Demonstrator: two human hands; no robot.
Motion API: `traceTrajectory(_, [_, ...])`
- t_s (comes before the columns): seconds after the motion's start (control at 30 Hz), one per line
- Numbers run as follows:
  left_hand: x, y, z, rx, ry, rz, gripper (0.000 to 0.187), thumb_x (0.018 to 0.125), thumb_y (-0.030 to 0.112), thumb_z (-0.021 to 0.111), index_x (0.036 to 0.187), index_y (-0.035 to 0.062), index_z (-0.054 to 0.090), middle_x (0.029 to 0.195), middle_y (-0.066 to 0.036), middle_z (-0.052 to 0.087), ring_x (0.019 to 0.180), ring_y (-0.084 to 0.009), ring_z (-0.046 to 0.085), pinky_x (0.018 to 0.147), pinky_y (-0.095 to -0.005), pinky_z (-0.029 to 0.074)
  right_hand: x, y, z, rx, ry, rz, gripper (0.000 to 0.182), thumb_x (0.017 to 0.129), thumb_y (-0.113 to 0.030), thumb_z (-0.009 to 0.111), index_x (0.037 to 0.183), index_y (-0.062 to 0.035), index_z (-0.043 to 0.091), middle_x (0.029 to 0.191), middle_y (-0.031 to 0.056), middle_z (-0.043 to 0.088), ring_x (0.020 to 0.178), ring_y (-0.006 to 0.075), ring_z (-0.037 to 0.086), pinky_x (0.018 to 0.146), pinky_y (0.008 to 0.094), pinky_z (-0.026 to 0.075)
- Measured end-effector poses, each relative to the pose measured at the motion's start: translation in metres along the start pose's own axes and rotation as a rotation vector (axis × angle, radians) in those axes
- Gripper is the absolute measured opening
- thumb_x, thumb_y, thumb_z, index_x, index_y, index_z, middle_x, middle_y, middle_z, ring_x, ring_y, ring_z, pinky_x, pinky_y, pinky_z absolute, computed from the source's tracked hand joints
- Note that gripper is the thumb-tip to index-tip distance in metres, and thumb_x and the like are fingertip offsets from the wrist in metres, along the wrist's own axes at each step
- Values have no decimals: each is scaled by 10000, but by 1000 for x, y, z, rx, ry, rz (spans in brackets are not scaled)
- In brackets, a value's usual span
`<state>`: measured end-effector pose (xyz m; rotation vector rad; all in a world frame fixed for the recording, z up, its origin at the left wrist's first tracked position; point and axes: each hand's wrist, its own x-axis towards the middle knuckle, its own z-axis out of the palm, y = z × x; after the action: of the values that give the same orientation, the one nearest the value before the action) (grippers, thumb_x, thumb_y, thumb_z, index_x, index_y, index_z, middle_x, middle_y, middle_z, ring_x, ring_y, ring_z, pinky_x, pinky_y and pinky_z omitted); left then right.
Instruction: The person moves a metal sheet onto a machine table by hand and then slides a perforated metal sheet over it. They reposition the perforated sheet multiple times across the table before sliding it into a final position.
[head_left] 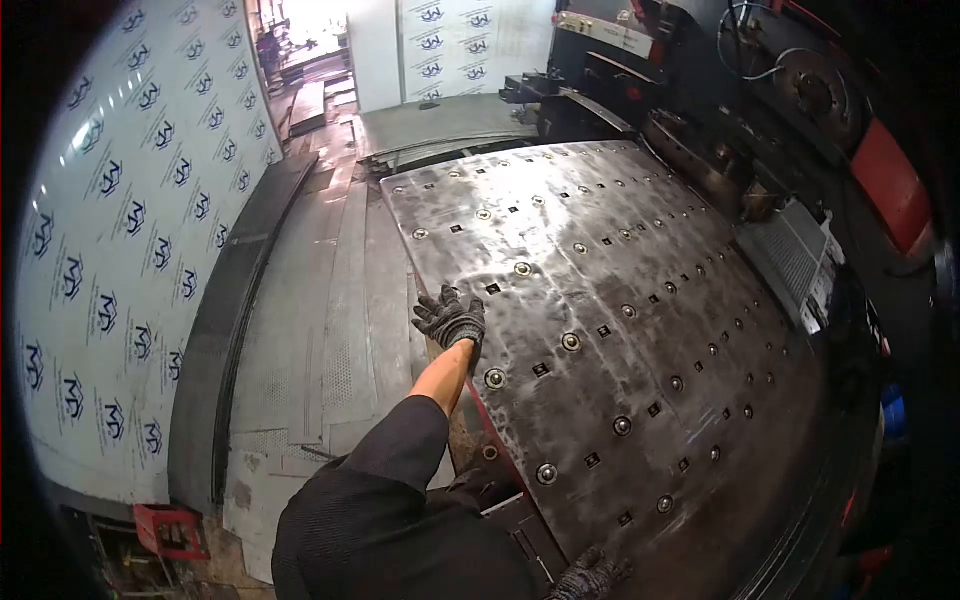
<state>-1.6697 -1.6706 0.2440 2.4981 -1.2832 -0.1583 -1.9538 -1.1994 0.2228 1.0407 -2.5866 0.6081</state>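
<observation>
My left hand [449, 317], in a dark grey knit glove, lies at the left edge of a large metal table [540, 310] with its fingers spread and nothing held. Rows of ball rollers and small square holes cover the tabletop; one roller [571, 342] sits to the right of the hand. At the bottom of the view, my right hand [592, 577], also gloved, is at the near edge of the table. It is dark and partly cut off by the frame, so its fingers cannot be made out clearly.
Stacked metal sheets [290, 330] lie left of the table, beside a long dark stack [235, 300]. Printed white panels [130, 230] stand at the far left. Machinery [700, 150] lines the right side. A red crate [170, 532] is at the lower left.
</observation>
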Motion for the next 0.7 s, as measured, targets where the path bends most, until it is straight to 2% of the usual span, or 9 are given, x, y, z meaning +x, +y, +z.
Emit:
traceTrajectory(0.03, [1, 0, -5, -106, -76, -124, 825, 981, 694, 569, 1674, 268, 434, 1764, -271, 259, 1626, -515, 208, 1309, -674, 71, 2, -2, 4, 19, -5, 5, 517, 1033, -339, 667, 1428, -6, 659, 1298, 295, 727, 1145, 482, 700, 993, 540, 562])
traceTrajectory(0.13, [15, -6, 30, -122, -45, -99, 804, 998, 686, 548, 1678, 276, 425, 1759, -300, 235, 1614, -526, 235, 1298, -675, 122, 5, -4, 10, 70, -16, 19, 513, 1035, -340, 666, 1421, -2, 662, 1293, 295, 728, 1138, 482, 702, 988, 540, 563])
traceTrajectory(0.33, [10, -2, 16, -143, -68, -57, 773, 1028, 583, 567, 1687, 217, 396, 1750, -338, 214, 1564, -561, 320, 1265, -659, 248, 9, -4, 18, 125, -34, 31, 505, 1038, -340, 664, 1407, 6, 667, 1283, 296, 731, 1123, 480, 705, 978, 540, 565])
traceTrajectory(0.47, [10, 1, 13, -155, -69, -75, 794, 1012, 577, 601, 1688, 216, 391, 1749, -343, 210, 1539, -563, 365, 1241, -664, 296, 11, -3, 22, 153, -40, 36, 501, 1041, -340, 662, 1397, 12, 670, 1276, 296, 732, 1114, 479, 707, 972, 540, 566])
traceTrajectory(0.7, [10, 3, 11, -141, -69, -85, 794, 1010, 569, 606, 1689, 219, 390, 1748, -340, 216, 1523, -566, 389, 1230, -662, 322, 17, -2, 28, 182, -59, 45, 494, 1045, -340, 660, 1381, 21, 676, 1264, 297, 735, 1097, 477, 711, 960, 541, 568])
